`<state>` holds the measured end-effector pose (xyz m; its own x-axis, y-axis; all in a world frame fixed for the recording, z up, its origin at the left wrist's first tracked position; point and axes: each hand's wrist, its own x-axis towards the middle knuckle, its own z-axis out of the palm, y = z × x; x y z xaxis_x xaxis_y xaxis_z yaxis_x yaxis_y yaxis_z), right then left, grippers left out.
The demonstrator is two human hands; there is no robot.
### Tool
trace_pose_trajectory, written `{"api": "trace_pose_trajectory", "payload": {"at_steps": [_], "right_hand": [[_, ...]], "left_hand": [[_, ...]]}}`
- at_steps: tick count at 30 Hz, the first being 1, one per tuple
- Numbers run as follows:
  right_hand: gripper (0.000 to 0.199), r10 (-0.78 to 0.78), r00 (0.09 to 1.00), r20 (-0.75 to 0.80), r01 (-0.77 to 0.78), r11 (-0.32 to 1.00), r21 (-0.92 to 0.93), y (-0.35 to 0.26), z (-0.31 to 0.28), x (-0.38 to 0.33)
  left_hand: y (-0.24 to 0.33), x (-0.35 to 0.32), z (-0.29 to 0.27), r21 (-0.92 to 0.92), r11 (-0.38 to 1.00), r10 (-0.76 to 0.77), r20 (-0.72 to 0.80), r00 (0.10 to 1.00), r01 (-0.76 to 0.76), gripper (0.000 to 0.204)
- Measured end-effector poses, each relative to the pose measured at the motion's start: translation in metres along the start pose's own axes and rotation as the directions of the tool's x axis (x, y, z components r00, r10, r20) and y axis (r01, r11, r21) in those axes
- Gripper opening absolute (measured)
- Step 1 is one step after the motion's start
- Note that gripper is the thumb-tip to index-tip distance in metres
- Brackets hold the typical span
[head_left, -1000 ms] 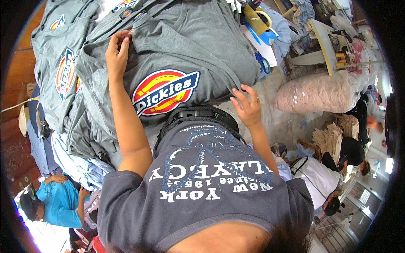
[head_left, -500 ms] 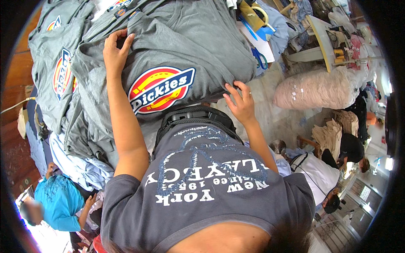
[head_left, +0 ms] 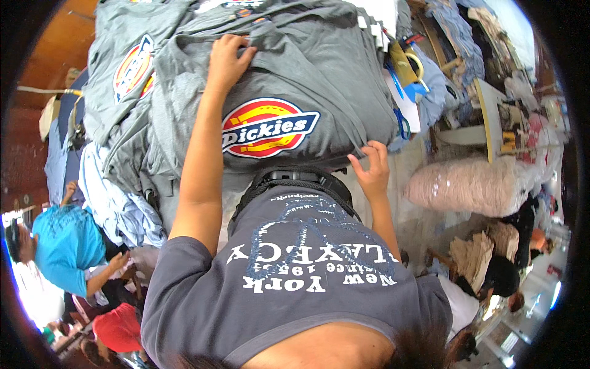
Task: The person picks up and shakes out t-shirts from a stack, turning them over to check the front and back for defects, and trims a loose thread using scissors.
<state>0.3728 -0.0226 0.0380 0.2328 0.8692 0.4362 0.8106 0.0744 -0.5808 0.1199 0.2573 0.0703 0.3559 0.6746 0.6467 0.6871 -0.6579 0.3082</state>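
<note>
A grey T-shirt (head_left: 335, 92) with a red, yellow and dark-blue printed emblem lies spread over a thick pile of like shirts before me. My left hand (head_left: 230, 60) is at its far part, near the neck label, with thumb and bent fingers closed on a fold of the cloth. At the shirt's near right corner, my right hand (head_left: 373, 174) pinches the edge between thumb and fingers. The emblem faces up between my two arms. More grey shirts (head_left: 175, 92), with the same emblem, lie heaped to the left.
Blue-handled scissors (head_left: 402, 125), white paper (head_left: 410, 101) and a roll of tape (head_left: 416, 64) lie right of the pile. A large wrapped pale-pink bundle (head_left: 458, 187) rests farther right. Light-blue garments (head_left: 114, 190) hang at left, near a person in a turquoise shirt (head_left: 67, 240).
The whole view has shifted, with the pile now farther right in the picture. Both hands stay at about the same places on the grey T-shirt, and it lies much as before.
</note>
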Motion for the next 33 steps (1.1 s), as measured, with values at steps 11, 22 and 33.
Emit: {"api": "trace_pose_trajectory", "payload": {"at_steps": [11, 22, 33], "right_hand": [[0.018, 0.182, 0.959, 0.219, -0.276, 0.782, 0.559, -0.018, -0.052, 0.048], [0.019, -0.089, 0.976, -0.197, 0.066, 0.991, -0.119, 0.034, -0.052, 0.094], [0.036, -0.432, 0.880, 0.195, 0.426, 0.902, 0.076, -0.060, 0.035, 0.146]], "left_hand": [[0.039, 0.079, 0.032, -0.788, 0.429, -0.540, 0.168, 0.825, 0.441, 0.033], [0.095, 0.041, 0.057, -0.588, 0.786, -0.116, 0.166, 0.979, 0.193, 0.044], [0.091, -0.182, -0.105, -0.023, 0.885, -0.449, -0.304, 0.840, 0.465, 0.017]]}}
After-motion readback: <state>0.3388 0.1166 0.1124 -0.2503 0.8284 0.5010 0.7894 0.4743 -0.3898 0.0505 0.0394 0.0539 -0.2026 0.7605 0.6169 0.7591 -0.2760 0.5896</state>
